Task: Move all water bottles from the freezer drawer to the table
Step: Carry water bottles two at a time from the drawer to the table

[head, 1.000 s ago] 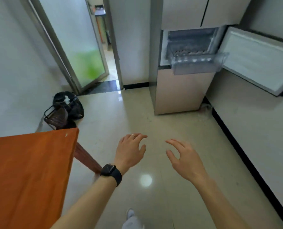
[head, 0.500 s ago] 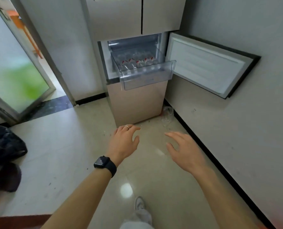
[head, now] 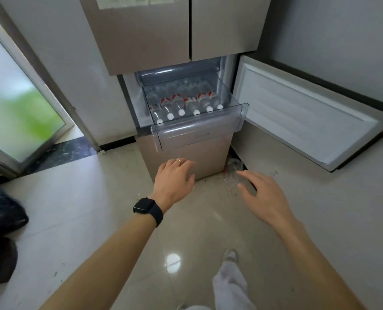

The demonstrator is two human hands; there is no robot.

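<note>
The clear plastic freezer drawer [head: 199,130] is pulled out of the beige fridge [head: 141,36]. Several water bottles [head: 187,104] with red labels and white caps lie side by side in it, caps toward me. My left hand [head: 175,180], with a ring and a black watch on the wrist, is stretched forward below the drawer front, fingers apart and empty. My right hand [head: 264,195] is also open and empty, lower and to the right, over the floor. The table is out of view.
The freezer door [head: 309,113] stands open to the right, along the grey wall. A crumpled clear plastic bag [head: 233,173] lies on the floor at the fridge's right corner. A glass door [head: 18,113] is at left, with a dark bag [head: 0,215] beside it.
The view has swung from the orange table to the fridge and come closer. The drawer with bottles now fills the upper middle. Both hands stay empty and reach forward.
</note>
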